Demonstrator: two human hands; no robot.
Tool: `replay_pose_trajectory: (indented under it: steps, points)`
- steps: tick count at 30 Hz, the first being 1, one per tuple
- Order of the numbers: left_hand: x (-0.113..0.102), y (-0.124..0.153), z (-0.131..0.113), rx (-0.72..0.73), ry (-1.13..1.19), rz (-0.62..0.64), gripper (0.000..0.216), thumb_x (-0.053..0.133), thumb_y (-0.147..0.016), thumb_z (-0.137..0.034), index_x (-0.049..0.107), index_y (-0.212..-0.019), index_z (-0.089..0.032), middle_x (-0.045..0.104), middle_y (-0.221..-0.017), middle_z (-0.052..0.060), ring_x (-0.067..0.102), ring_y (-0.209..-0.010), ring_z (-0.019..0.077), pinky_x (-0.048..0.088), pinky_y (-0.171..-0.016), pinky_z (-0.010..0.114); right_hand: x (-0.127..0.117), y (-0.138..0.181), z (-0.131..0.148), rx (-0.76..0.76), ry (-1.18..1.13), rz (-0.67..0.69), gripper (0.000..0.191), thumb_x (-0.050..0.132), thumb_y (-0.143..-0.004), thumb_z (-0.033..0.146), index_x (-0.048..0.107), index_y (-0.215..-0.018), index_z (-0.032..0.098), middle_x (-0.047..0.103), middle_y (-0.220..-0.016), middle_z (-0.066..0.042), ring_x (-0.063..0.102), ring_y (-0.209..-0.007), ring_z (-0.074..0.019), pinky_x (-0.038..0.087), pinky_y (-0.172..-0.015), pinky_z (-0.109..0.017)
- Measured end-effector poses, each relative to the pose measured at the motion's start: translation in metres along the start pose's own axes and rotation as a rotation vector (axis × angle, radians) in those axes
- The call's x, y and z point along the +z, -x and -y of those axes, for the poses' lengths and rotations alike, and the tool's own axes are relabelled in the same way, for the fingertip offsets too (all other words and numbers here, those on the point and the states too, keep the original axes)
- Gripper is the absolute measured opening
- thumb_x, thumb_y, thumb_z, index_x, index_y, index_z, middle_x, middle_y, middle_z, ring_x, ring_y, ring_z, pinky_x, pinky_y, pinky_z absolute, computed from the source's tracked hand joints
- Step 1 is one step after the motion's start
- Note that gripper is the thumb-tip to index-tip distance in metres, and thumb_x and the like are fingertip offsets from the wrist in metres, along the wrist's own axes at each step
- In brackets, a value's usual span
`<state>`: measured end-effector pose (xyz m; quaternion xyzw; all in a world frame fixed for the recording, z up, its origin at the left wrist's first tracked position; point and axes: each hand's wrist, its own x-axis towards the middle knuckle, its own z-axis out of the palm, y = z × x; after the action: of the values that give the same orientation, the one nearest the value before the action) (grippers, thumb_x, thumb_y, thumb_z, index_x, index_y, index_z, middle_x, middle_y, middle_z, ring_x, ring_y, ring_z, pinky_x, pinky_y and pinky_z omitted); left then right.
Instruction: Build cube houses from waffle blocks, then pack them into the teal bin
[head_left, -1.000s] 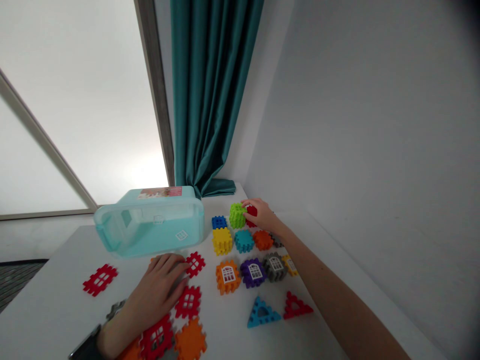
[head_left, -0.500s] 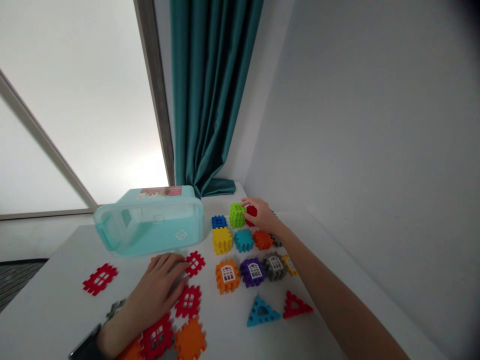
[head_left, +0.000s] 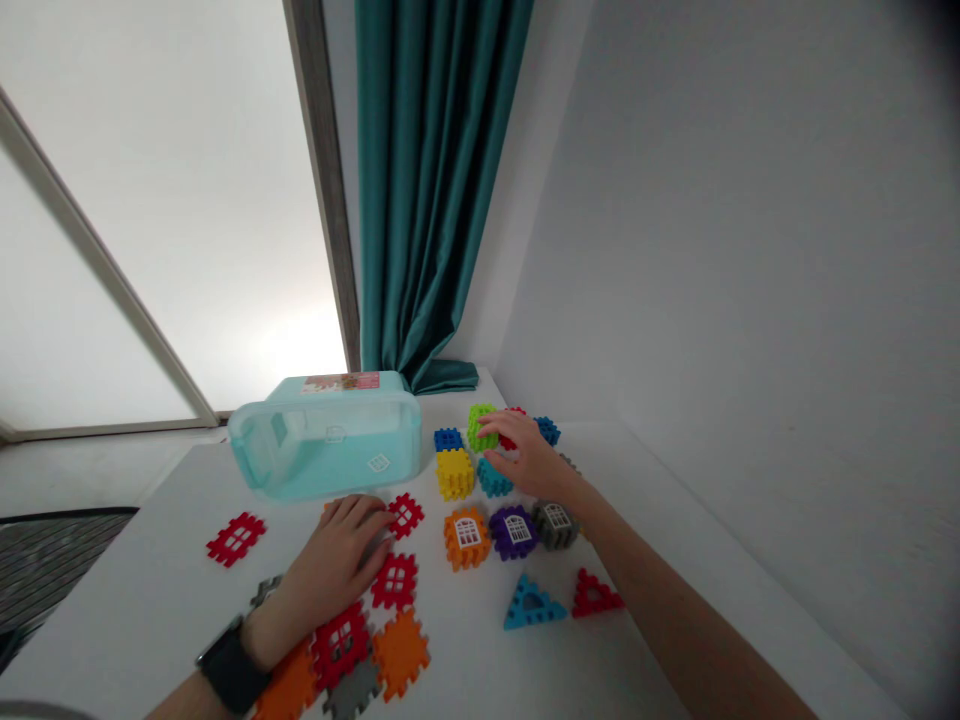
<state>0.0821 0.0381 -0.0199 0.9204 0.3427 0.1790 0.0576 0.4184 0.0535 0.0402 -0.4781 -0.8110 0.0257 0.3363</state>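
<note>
We find the right grip (head_left: pixel 534 465) arched over a group of plastic waffle blocks on the white counter (head_left: pixel 142 590), with its fingers and thumb apart. We cannot confirm a clamp on any block. The lime-green cube (head_left: pixel 482 427) sits at the fingertips, the red cube (head_left: pixel 513 414) just ahead of the knuckles, and the teal cube (head_left: pixel 493 480) beside the thumb. The yellow cube (head_left: pixel 455 474) lies left of the grip. The orange cube (head_left: pixel 466 537), purple cube (head_left: pixel 513 532) and grey cube (head_left: pixel 555 525) stand nearer us, below it.

The left grip (head_left: pixel 337 555) rests palm-down, with its fingers extended and nothing clamped. An orange flat panel (head_left: pixel 331 507) shows just past its fingertips, and the red panels (head_left: pixel 403 515) and (head_left: pixel 394 582) lie just right of them. A black wristwatch (head_left: pixel 232 665) is on the wrist. Beyond this grip lies a translucent aqua plastic box (head_left: pixel 326 445).
</note>
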Motion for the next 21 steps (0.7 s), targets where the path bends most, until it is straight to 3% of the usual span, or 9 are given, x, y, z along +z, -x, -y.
replay_pose_trajectory:
  steps: [11,21]
  points:
    - [-0.001,-0.001,-0.002,-0.046,0.059,-0.011,0.023,0.046,-0.099,-0.022,0.065,-0.111,-0.024,0.066,-0.115,0.006,0.058,-0.109,0.0253,0.045,-0.095,0.044,0.017,0.004,0.069,-0.123,-0.052,0.145,0.021,0.061,-0.09,0.02,0.064,-0.11,0.023,0.068,-0.123,-0.008,0.056,-0.124,-0.0262,0.037,-0.111,-0.051]
    - [-0.006,-0.005,0.004,-0.059,0.013,0.027,0.019,0.052,-0.097,-0.017,0.068,-0.103,-0.024,0.069,-0.107,0.004,0.06,-0.103,0.0222,0.039,-0.095,0.041,0.034,-0.002,0.089,-0.122,-0.063,0.157,0.021,0.06,-0.089,0.017,0.063,-0.108,0.023,0.07,-0.117,-0.007,0.058,-0.118,-0.0256,0.037,-0.11,-0.05]
